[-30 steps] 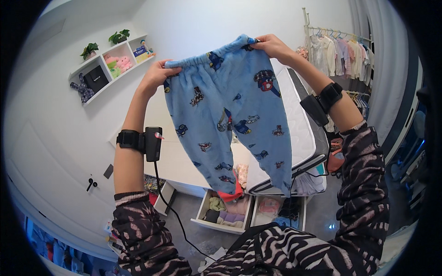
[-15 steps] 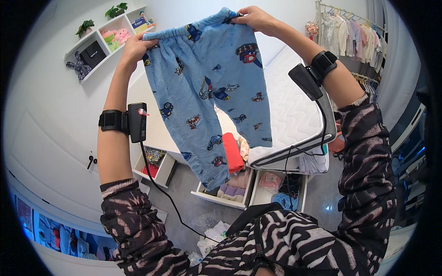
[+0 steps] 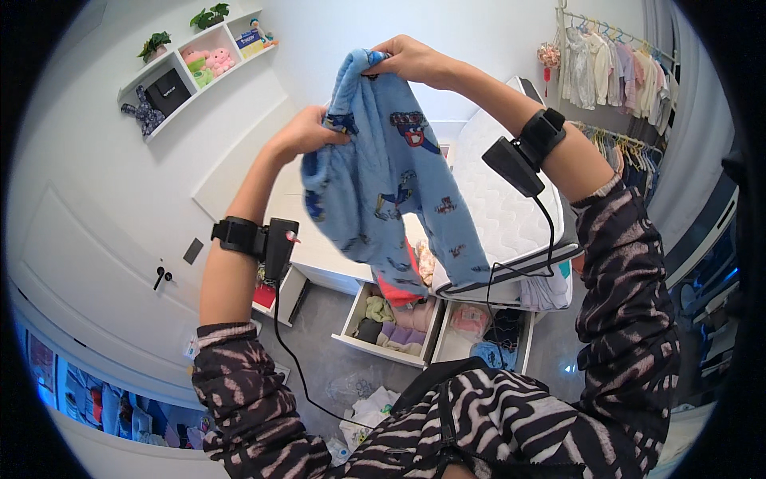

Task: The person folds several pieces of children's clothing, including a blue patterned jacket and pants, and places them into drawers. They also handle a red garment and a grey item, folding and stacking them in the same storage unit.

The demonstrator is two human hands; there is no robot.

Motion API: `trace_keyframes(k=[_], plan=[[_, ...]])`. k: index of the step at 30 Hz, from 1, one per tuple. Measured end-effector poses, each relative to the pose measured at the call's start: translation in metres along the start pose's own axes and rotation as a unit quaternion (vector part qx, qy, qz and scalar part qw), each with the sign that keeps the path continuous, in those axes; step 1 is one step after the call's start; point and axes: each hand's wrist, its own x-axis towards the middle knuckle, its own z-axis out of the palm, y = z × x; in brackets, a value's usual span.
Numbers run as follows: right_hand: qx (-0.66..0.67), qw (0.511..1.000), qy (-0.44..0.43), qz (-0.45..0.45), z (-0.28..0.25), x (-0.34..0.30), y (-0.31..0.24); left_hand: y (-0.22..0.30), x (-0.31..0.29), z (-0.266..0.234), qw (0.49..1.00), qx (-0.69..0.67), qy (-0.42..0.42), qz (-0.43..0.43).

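Observation:
Light blue fleece pants (image 3: 399, 168) with printed vehicles hang in the air from both of my hands. My right hand (image 3: 407, 62) pinches the waistband at its upper right corner. Lower and to the left, my left hand (image 3: 307, 132) is closed on the waistband side, thumb on the front and the other fingers partly hidden. The waist is gathered between the hands, and the left part of the fabric bulges and folds over. Both legs dangle downward over a red folded cloth (image 3: 399, 291).
Below stand an open drawer (image 3: 383, 355) with rolled clothes and a second open drawer (image 3: 523, 331). A mattress (image 3: 511, 191) rests tilted at the right. Cables run from the devices strapped on my forearms. Plastic bags (image 3: 355, 387) and white cloth lie on the floor.
My left hand has moved right and down, bringing its side of the waistband toward my right hand. The pants went from spread flat to partly folded. My right hand shifted slightly left and down.

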Motion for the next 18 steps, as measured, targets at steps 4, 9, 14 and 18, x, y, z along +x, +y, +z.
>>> trace_keyframes(k=[4,9,14,18], plan=[[-0.061,0.998,0.025,-0.002,-0.003,-0.003,0.008,-0.007,-0.006,-0.009,0.997,0.000,-0.004,-0.078],[-0.112,0.993,0.032,0.034,-0.003,-0.009,0.021,-0.005,0.008,-0.017,0.988,-0.076,-0.006,-0.136],[-0.162,0.985,-0.016,0.048,0.006,-0.031,0.019,-0.021,0.027,-0.020,0.952,-0.235,-0.042,-0.191],[-0.149,0.986,-0.065,0.043,0.026,-0.046,-0.002,-0.029,0.020,-0.020,0.876,-0.437,-0.128,-0.160]])
